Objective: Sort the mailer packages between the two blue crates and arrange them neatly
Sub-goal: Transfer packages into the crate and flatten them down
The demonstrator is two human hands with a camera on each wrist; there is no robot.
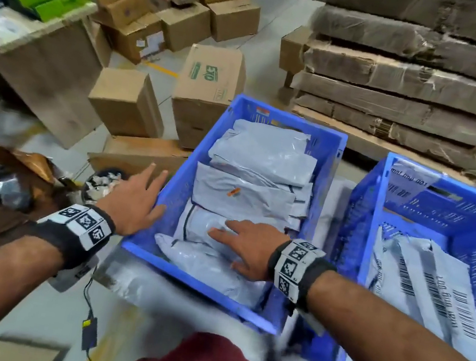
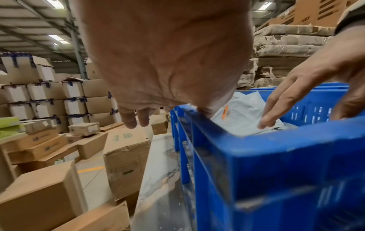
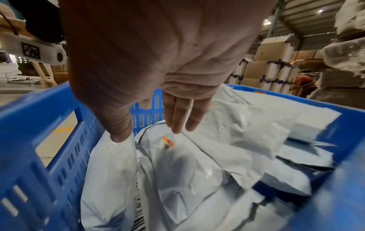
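Two blue crates stand side by side in the head view. The left crate (image 1: 198, 279) holds several grey mailers (image 1: 247, 191), one with an orange sticker. The right crate (image 1: 411, 190) holds mailers with barcodes (image 1: 433, 285). My right hand (image 1: 239, 240) lies flat with straight fingers on a near mailer (image 1: 201, 224) inside the left crate. The right wrist view shows its fingers (image 3: 177, 115) straight above the mailers (image 3: 187, 164). My left hand (image 1: 139, 195) is spread open at that crate's left wall. Its thumb (image 2: 205, 112) touches the rim (image 2: 276, 137).
Cardboard boxes (image 1: 130, 102) crowd the floor left of and behind the crates. A tall stack of flattened cardboard (image 1: 419, 84) stands at the back right. A small bin of paper scraps (image 1: 103, 186) sits by my left hand. A cable (image 1: 88, 313) hangs from my left wrist.
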